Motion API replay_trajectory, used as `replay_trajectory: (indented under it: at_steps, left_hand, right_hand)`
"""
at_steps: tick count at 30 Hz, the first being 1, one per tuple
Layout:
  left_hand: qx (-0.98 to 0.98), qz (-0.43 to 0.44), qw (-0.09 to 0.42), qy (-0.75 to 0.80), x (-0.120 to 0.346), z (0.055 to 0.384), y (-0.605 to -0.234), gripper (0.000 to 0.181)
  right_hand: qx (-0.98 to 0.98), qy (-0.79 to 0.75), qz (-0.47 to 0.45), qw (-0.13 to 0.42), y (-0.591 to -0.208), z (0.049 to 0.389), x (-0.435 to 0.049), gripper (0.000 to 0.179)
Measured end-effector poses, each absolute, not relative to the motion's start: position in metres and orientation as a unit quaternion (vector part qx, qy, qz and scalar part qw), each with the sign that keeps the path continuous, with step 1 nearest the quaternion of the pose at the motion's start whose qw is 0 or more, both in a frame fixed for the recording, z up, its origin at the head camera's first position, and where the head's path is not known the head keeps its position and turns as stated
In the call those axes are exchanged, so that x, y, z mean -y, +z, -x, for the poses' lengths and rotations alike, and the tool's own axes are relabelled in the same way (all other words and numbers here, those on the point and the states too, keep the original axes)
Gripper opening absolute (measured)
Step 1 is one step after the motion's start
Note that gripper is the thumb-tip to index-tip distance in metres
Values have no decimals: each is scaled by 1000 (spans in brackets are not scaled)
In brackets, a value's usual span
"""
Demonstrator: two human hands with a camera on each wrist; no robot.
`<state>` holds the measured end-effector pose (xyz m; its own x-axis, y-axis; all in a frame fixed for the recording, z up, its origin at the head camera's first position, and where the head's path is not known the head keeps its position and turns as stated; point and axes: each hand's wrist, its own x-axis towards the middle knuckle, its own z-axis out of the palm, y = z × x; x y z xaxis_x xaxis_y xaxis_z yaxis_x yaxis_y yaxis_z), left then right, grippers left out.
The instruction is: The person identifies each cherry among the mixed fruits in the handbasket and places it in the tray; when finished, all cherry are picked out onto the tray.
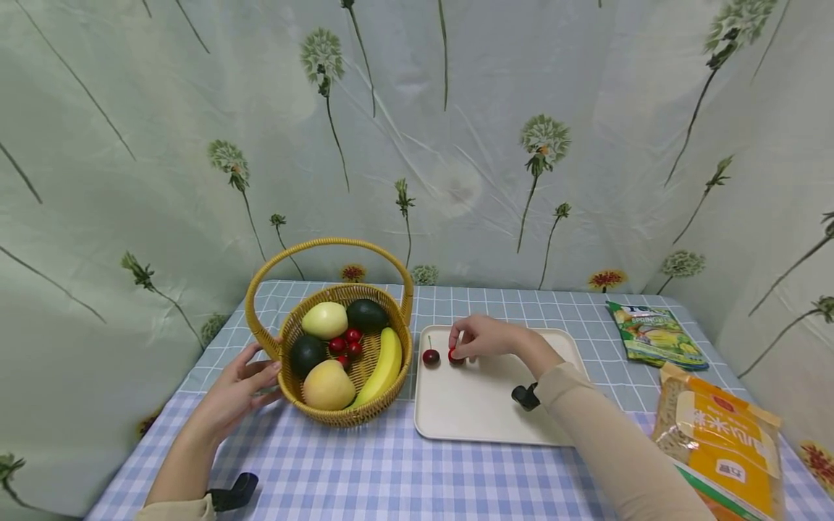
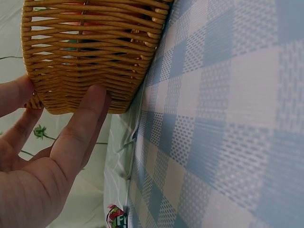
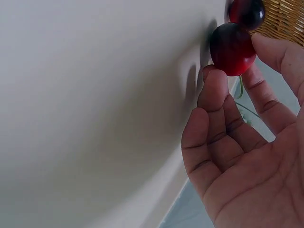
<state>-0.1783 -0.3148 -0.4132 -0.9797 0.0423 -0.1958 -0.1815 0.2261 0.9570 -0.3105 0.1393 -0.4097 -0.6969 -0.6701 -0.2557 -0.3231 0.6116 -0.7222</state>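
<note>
My left hand (image 1: 237, 387) rests against the left side of a yellow wicker basket (image 1: 384, 401); its fingertips (image 2: 96, 92) touch the woven wall. Inside the basket are a banana (image 1: 383, 369), a peach-like fruit (image 1: 329, 386), a pale green fruit (image 1: 325, 320), two dark green avocado-like fruits (image 1: 368, 316) and several red cherries (image 1: 352, 335). Over a cream tray (image 1: 482, 416), my right hand (image 1: 485, 337) pinches a dark red cherry (image 3: 232, 49) between thumb and fingers. Another stemmed cherry (image 1: 431, 357) lies on the tray to its left. Whether the pinched cherry touches the tray, I cannot tell.
To the right of the tray lie a green packet (image 1: 654, 335) and, nearer, a large orange and clear bag of grain (image 1: 723, 441). The basket's tall arched handle (image 1: 329, 241) rises above the fruit. A floral curtain (image 1: 456, 145) hangs behind the checked tablecloth (image 1: 365, 477).
</note>
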Motion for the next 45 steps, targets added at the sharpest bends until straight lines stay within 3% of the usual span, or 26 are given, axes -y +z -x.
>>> replay_trajectory:
  at_steps: [23, 45]
  left_hand:
    - [-777, 47, 90, 621, 316, 178, -414, 66]
    - [-778, 47, 94, 619, 316, 179, -414, 68]
  right_hand:
    - [-855, -325, 300, 270, -410, 309, -142, 24]
    - [-853, -328, 305, 268, -412, 308, -142, 19]
